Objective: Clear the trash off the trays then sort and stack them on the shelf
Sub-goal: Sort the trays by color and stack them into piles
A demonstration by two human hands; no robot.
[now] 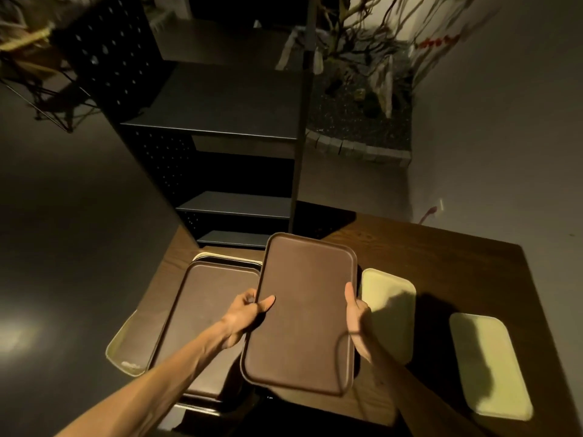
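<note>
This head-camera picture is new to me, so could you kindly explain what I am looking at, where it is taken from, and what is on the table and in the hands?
There is no machine here: a person wears one wide-angle camera on the head, so you look forward and down along their bare arms. The left hand and the right hand each grip a long edge of one brown tray, held up above the wooden table.

On the table, to the left, a larger brown tray tops a pile with pale trays under it. To the right lie two pale yellow trays: one partly behind the right hand, another nearer the table's right edge. I see no trash on these trays.

Beyond the table stands a dark metal shelf, whose visible levels look bare.
</note>
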